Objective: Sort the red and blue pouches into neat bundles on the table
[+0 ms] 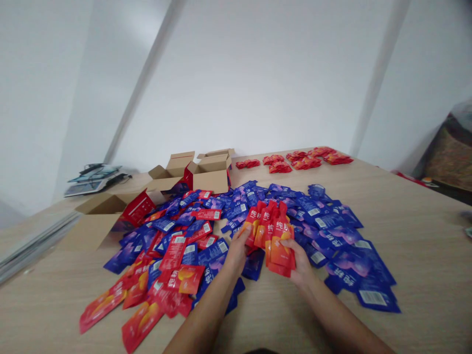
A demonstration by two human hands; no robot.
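Between my two hands is a fanned bunch of red pouches (pixel 280 246) with orange fruit pictures and white lettering, held upright above the pile. My left hand (pixel 239 244) grips the bunch at its left edge. On the right side, my right hand (pixel 299 261) closes on the front pouches, its thumb across them. Beneath and around lie many blue pouches (pixel 335 233) with purple fruit pictures. Left of my hands, more red pouches (pixel 175 253) are mixed in with blue ones. The fingers behind the bunch are hidden.
Open cardboard boxes (pixel 210 181) stand at the back left, another open box (pixel 92 221) nearer on the left. Small stacks of red pouches (pixel 308 162) line the table's far edge. A flat device (pixel 94 182) sits at the far left. A dark bulky thing (pixel 448 152) is at right.
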